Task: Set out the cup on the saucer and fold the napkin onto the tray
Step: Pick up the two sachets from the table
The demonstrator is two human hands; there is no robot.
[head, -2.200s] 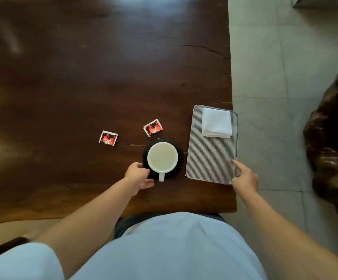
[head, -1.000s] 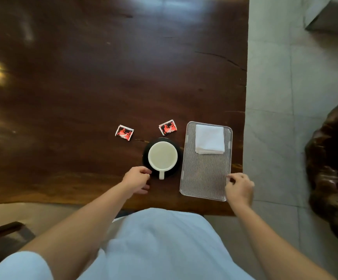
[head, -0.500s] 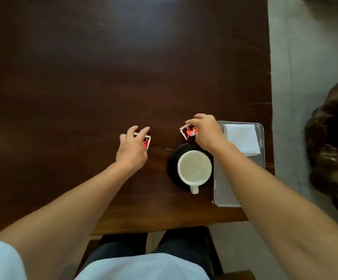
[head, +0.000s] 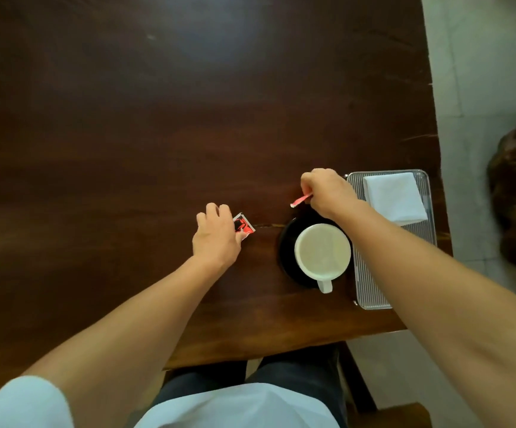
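Tray at table edge, cup beside, each hand gripping packet

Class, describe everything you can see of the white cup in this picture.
The white cup looks ceramic and glossy, round-mouthed, with a small handle pointing toward the person. It stands upright on a black saucer, on the dark wooden table beside a ribbed tray. Its inside looks pale; contents cannot be told. Neither hand touches it; the right forearm passes close by.
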